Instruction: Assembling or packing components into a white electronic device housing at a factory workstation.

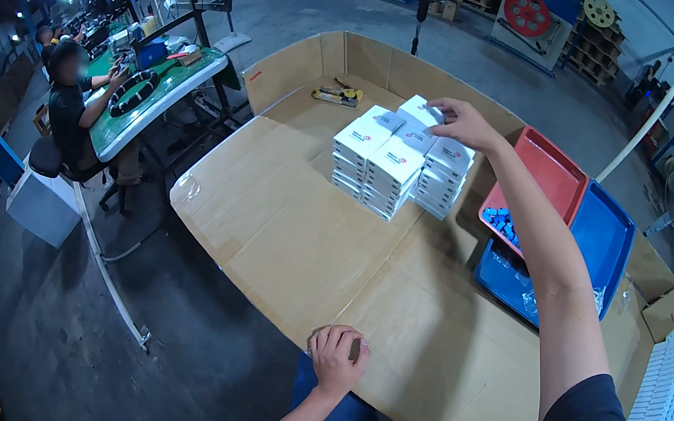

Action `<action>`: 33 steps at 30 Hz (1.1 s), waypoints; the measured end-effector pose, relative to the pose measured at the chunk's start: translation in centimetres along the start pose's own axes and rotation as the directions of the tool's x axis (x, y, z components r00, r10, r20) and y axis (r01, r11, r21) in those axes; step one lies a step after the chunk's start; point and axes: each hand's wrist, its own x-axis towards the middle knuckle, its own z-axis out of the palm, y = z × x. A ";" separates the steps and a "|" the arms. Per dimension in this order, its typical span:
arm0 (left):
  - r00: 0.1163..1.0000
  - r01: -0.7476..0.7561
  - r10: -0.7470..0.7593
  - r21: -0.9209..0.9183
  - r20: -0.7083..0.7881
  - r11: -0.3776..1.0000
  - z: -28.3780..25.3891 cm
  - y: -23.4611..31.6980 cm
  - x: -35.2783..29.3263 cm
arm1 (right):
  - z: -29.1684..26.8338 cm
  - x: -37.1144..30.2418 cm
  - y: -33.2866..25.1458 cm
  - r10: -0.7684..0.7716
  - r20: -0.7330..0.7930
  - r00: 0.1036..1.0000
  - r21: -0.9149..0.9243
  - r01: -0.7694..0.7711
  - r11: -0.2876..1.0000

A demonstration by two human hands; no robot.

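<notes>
Small white boxes (394, 156) stand in several stacked columns on the cardboard-covered table. My right hand (464, 127) reaches to the back of these stacks, its fingers and thumb at the right edge of a white box (420, 109) on top. The palm hides part of that box's right side. Close to my body, my left hand (338, 357) is curled at the table's front edge. A brownish patch shows between its thumb and fingers; whether it is a held thing or the cardboard behind cannot be told.
Yellow-handled tools (338, 93) lie near the far left edge. A red tray (542, 170) with small blue pieces (502, 222) overlaps blue trays (607, 236) on the right. White pieces (660, 389) are stacked at far right. A co-worker (73, 96) sits at a green table.
</notes>
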 end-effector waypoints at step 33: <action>0.625 0.773 0.014 -0.622 0.780 0.123 -2.0 16.2 -4.5 | 18.3 -52.7 -18.3 0.222 -0.410 0.885 0.096 -0.200 0.975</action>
